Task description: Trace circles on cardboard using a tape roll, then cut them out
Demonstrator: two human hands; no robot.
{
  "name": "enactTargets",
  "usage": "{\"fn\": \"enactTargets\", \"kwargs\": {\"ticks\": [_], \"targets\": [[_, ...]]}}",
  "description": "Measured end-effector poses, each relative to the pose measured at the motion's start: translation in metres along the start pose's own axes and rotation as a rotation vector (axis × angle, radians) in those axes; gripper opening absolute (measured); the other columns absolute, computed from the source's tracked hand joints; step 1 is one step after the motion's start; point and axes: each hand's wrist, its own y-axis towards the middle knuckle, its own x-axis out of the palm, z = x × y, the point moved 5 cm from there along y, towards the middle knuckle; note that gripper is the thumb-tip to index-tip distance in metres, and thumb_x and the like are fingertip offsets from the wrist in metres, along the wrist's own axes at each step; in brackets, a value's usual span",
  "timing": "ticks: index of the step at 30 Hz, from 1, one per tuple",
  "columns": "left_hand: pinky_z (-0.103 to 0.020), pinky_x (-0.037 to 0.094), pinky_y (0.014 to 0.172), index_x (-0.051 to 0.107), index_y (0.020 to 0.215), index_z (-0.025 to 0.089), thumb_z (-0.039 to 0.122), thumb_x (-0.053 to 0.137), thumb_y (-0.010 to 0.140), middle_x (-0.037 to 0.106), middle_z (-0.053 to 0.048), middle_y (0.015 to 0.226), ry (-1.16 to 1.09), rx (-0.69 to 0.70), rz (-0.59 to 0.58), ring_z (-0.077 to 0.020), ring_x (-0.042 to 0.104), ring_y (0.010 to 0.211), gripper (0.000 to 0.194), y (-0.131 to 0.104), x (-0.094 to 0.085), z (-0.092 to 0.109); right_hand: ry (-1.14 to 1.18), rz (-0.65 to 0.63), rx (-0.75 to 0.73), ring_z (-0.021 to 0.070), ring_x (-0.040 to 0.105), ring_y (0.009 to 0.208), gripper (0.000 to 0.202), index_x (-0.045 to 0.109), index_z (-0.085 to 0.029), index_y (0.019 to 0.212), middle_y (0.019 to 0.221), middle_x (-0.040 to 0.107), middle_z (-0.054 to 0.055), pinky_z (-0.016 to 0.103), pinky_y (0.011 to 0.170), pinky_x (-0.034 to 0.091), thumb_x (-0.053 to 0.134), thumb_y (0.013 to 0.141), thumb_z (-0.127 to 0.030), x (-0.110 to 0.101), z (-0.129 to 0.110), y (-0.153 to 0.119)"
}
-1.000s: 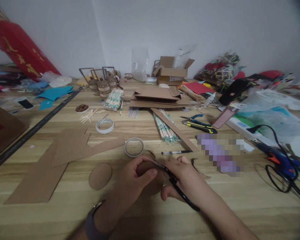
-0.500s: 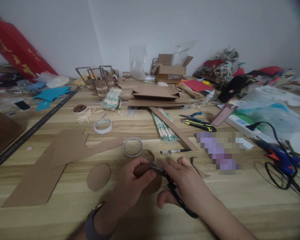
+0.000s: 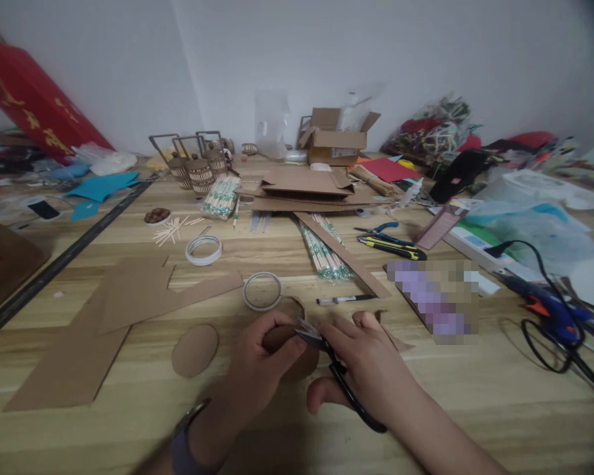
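Observation:
My left hand [image 3: 263, 359] pinches a rounded piece of brown cardboard [image 3: 301, 363] between thumb and fingers. Black-handled scissors [image 3: 346, 382] are gripped in my right hand [image 3: 369, 359], their blades parted at the cardboard's upper edge. My fingers cover part of that piece. To the left lies a cut cardboard disc [image 3: 195, 350], flat on the wooden table [image 3: 143, 435]. A roll of tape [image 3: 262, 291] sits just beyond my left hand, and a black marker [image 3: 345, 299] lies past my right fingers.
Cardboard sheets [image 3: 74, 356] spread over the left. Behind are another tape roll [image 3: 204, 251], bagged wooden sticks [image 3: 327, 254] and stacked cardboard [image 3: 307, 183]. A yellow-black utility knife [image 3: 393, 248], pliers [image 3: 379, 229] and a corded blue glue gun [image 3: 557, 316] lie to the right.
The scissor blades have opened wider at the cardboard's edge. Both hands stay in nearly the same place, and the view has shifted very slightly.

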Motion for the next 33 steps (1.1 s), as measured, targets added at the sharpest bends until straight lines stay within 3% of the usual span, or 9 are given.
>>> {"fn": "enactTargets", "kwargs": {"ticks": [4,11,14,21,28,33], "targets": [[-0.027,0.046,0.065,0.067,0.08,0.021,0.039,0.071,0.08,0.065,0.002,0.073,0.03,0.006,0.002,-0.017,0.056,0.071,0.018,0.0,0.0,0.002,-0.052,0.024,-0.019,0.0216,0.062,0.058,0.062,0.065,-0.02,0.074,0.063,0.068,0.003,0.033,0.063,0.035,0.077,0.065,-0.08,-0.001,-0.001,-0.001],[-0.027,0.042,0.062,0.058,0.078,0.022,0.035,0.065,0.076,0.057,0.004,0.071,0.098,0.02,0.015,-0.0156,0.051,0.068,0.015,0.0,-0.006,0.011,0.129,-0.034,0.055,0.0181,0.056,0.052,0.063,0.063,-0.021,0.073,0.057,0.065,-0.003,0.03,0.057,0.033,0.091,0.047,-0.072,0.005,0.009,-0.001],[-0.025,0.04,0.057,0.053,0.074,0.023,0.035,0.066,0.074,0.052,0.006,0.066,0.089,-0.021,0.032,-0.0139,0.048,0.063,0.018,0.001,-0.01,0.012,0.129,-0.056,0.089,0.0193,0.057,0.056,0.063,0.066,-0.02,0.077,0.06,0.065,-0.001,0.029,0.059,0.033,0.089,0.052,-0.073,0.005,0.015,0.0],[-0.03,0.054,0.071,0.074,0.083,0.021,0.029,0.071,0.07,0.077,-0.001,0.08,0.065,-0.009,-0.013,-0.021,0.068,0.079,0.015,0.005,-0.009,0.02,0.002,-0.026,-0.001,0.024,0.061,0.068,0.069,0.072,-0.017,0.091,0.073,0.069,0.005,0.034,0.071,0.035,0.07,0.069,-0.082,0.001,0.014,-0.002],[-0.031,0.056,0.074,0.079,0.086,0.022,0.033,0.076,0.071,0.081,-0.003,0.084,0.057,-0.038,-0.054,-0.0226,0.072,0.08,0.019,0.006,-0.007,0.011,-0.04,-0.003,-0.029,0.0229,0.06,0.065,0.065,0.07,-0.019,0.079,0.068,0.067,0.003,0.033,0.068,0.034,0.076,0.062,-0.082,0.0,0.005,0.0],[-0.028,0.053,0.07,0.079,0.087,0.021,0.035,0.075,0.073,0.08,-0.002,0.082,0.07,-0.056,-0.092,-0.0201,0.069,0.077,0.02,0.005,-0.007,0.007,-0.028,-0.031,-0.022,0.0239,0.061,0.066,0.066,0.071,-0.019,0.081,0.069,0.067,0.003,0.033,0.069,0.036,0.08,0.058,-0.08,0.001,0.003,0.0]]}}
